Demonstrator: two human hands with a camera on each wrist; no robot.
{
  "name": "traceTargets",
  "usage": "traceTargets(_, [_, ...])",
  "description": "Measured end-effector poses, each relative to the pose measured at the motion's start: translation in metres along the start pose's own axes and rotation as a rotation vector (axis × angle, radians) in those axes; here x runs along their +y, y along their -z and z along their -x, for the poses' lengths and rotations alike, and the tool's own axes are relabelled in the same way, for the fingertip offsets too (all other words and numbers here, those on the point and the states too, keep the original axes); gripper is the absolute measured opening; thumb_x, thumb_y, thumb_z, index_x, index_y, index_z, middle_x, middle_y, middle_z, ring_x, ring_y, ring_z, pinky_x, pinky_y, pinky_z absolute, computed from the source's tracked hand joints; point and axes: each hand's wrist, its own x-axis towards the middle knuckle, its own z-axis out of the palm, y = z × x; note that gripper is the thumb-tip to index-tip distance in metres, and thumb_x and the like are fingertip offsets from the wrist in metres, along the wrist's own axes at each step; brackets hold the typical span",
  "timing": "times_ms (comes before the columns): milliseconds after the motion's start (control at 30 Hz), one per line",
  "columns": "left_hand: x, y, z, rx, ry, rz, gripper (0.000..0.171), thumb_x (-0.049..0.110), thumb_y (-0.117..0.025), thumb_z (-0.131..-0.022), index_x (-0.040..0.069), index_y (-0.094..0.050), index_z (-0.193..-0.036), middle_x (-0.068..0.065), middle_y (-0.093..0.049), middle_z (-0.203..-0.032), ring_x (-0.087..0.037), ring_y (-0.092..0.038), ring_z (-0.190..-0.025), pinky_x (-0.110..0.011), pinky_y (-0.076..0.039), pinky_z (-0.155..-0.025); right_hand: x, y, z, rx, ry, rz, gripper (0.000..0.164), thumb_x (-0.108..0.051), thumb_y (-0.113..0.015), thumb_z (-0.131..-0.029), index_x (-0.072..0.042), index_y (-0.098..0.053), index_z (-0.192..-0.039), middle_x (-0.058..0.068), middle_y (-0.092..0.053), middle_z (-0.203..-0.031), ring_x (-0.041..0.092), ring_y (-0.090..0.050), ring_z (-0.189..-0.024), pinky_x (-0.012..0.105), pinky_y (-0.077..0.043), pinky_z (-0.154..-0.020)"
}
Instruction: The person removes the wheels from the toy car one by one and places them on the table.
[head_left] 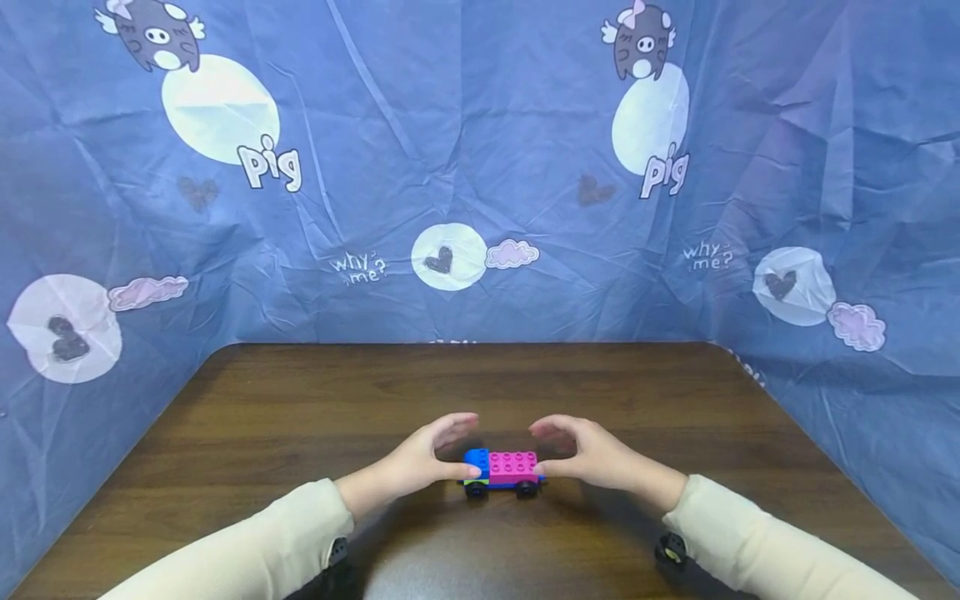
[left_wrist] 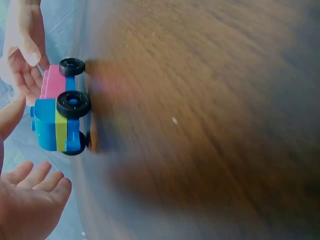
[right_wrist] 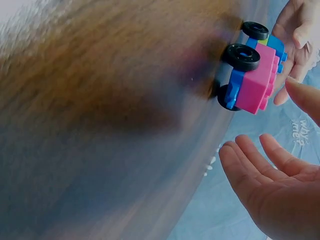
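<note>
A toy truck of building bricks [head_left: 513,469] stands on its black wheels on the wooden table, its blue cab to the left and a pink studded brick behind it. Between the cab and the blue base runs a yellow-green layer [left_wrist: 61,131]. At the cab end is my left hand [head_left: 420,458], thumb and fingers spread apart around the truck. My right hand [head_left: 596,454] curves likewise around the pink end. Both wrist views show gaps between the fingers and the truck; in the head view the thumbs overlap its ends.
The brown table [head_left: 315,392] reaches back to a blue cloth [head_left: 465,167] printed with pigs, hearts and clouds, which hangs behind and on both sides. A small black object [head_left: 671,548] sits by the right cuff, and another dark one [head_left: 339,550] by the left cuff.
</note>
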Motion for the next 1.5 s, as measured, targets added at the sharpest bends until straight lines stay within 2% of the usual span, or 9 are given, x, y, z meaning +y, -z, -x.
traceTargets(233, [0.001, -0.01, -0.006, 0.0, -0.027, 0.024, 0.07, 0.006, -0.074, -0.084, -0.013, -0.035, -0.139, -0.033, -0.044, -0.14, -0.046, -0.041, -0.132, -0.055, -0.03, -0.111, 0.003, -0.007, -0.004, -0.027, -0.022, -0.108, 0.051, -0.014, -0.076, -0.083, 0.012, -0.054, -0.122, 0.028, -0.062, -0.116, 0.038, -0.063, -0.105, 0.044, -0.055, -0.088])
traceTargets(400, [0.002, -0.016, -0.01, -0.021, 0.009, 0.034, 0.068, 0.006, -0.073, -0.085, -0.012, -0.037, -0.139, -0.031, -0.046, -0.14, -0.043, -0.042, -0.133, -0.054, -0.03, -0.112, 0.003, -0.009, -0.005, -0.049, -0.04, -0.155, 0.049, -0.01, -0.076, -0.081, 0.014, -0.055, -0.119, 0.025, -0.065, -0.11, 0.032, -0.064, -0.1, 0.035, -0.056, -0.084])
traceTargets(633, [0.0, -0.02, -0.013, -0.054, 0.062, 0.053, 0.062, 0.007, -0.073, -0.085, -0.01, -0.043, -0.136, -0.029, -0.05, -0.137, -0.041, -0.045, -0.132, -0.052, -0.033, -0.111, 0.004, -0.01, -0.007, -0.065, -0.057, -0.152, 0.041, -0.009, -0.077, -0.08, 0.012, -0.061, -0.112, 0.02, -0.068, -0.102, 0.026, -0.066, -0.094, 0.026, -0.056, -0.081])
traceTargets(767, [0.0, -0.023, -0.016, -0.049, 0.086, 0.022, 0.057, 0.01, -0.075, -0.084, -0.007, -0.05, -0.133, -0.025, -0.055, -0.135, -0.036, -0.052, -0.126, -0.042, -0.043, -0.106, 0.006, -0.011, -0.008, -0.074, -0.065, -0.156, 0.037, -0.009, -0.077, -0.08, 0.01, -0.063, -0.109, 0.018, -0.069, -0.099, 0.02, -0.066, -0.088, 0.022, -0.054, -0.077])
traceTargets(933, [0.001, -0.024, -0.019, -0.029, 0.12, -0.068, 0.048, 0.015, -0.077, -0.083, 0.0, -0.06, -0.126, -0.016, -0.064, -0.124, -0.022, -0.061, -0.107, -0.029, -0.049, -0.091, 0.004, -0.009, -0.009, -0.073, -0.067, -0.12, 0.036, -0.011, -0.077, -0.08, 0.008, -0.065, -0.108, 0.016, -0.07, -0.096, 0.013, -0.065, -0.082, 0.022, -0.053, -0.075])
traceTargets(1167, [0.005, -0.027, -0.021, 0.0, 0.15, -0.191, 0.04, 0.021, -0.079, -0.081, 0.006, -0.069, -0.116, -0.012, -0.068, -0.115, -0.017, -0.059, -0.1, -0.032, -0.049, -0.086, 0.002, -0.008, -0.01, -0.065, -0.056, -0.102, 0.034, -0.012, -0.077, -0.081, 0.007, -0.067, -0.106, 0.015, -0.071, -0.095, 0.012, -0.064, -0.079, 0.023, -0.053, -0.074])
traceTargets(1500, [0.012, -0.026, -0.025, 0.027, 0.154, -0.183, 0.033, 0.02, -0.079, -0.081, 0.006, -0.071, -0.11, -0.01, -0.07, -0.107, -0.012, -0.058, -0.09, -0.026, -0.049, -0.079, 0.002, -0.002, -0.013, -0.033, -0.038, -0.091, 0.028, -0.011, -0.076, -0.083, 0.006, -0.068, -0.104, 0.014, -0.071, -0.093, 0.012, -0.064, -0.078, 0.022, -0.055, -0.073])
